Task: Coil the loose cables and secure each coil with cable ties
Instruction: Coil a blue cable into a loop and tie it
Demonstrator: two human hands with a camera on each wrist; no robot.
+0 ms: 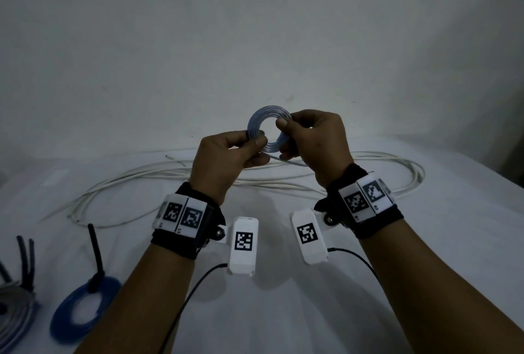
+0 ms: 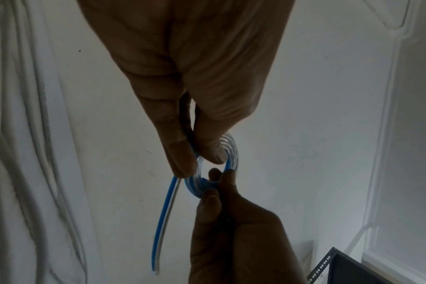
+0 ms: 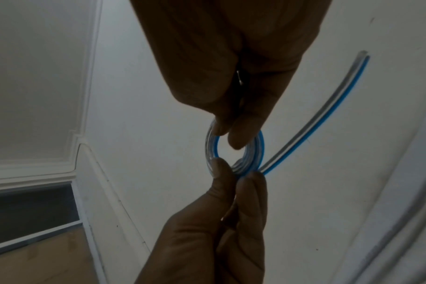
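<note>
So both hands are up off the table holding one small coil of flat blue-and-white twin cable between them. The left hand pinches the lower left side of the ring between thumb and forefinger, and the right hand pinches the opposite side the same way, thumb on the near face, the other fingers curled in behind. So neither hand is open, both are closed on the coil.

The coil is wound pretty tight, several turns lying flat against each other, with a clear round hole in the middle. It's held roughly upright, facing the head camera. A loose tail of the same cable sticks out from under the left fingers; the left wrist view shows the blue and white strands running side by side down to a cut end. In the right wrist view that tail leaves the ring right beside the left thumb.

On the white table behind the hands there's a long white cable lying in big sloppy loops, not coiled up at all. At the near left sits a blue coil with a black cable tie around it, the tie's tail sticking up. Further left, cut off by the frame edge, is a grey coil with more black ties poking up.
</note>
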